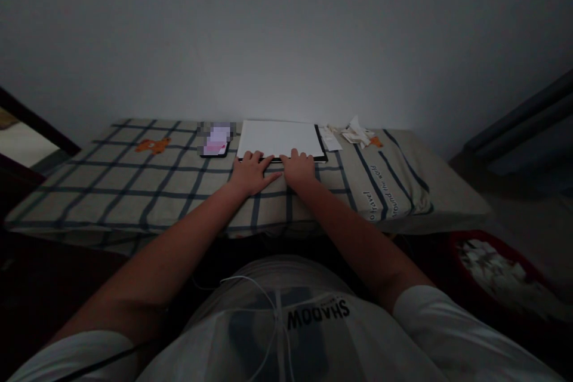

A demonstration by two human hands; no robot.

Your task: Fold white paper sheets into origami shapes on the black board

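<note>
On the cloth-covered tabletop (188, 182), white paper (278, 137) lies over a black board (322, 144), with the left hand (250, 175) and right hand (299, 171), fingers spread, at its near edge, apparently steadying it.

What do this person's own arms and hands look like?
The left hand and right hand are ungloved, the forearms bare. The sleeves are short and pale, on a top lettered SHADOW in dark capitals. A dark cord or strap crosses the left sleeve; a white cable hangs down the front.
</note>
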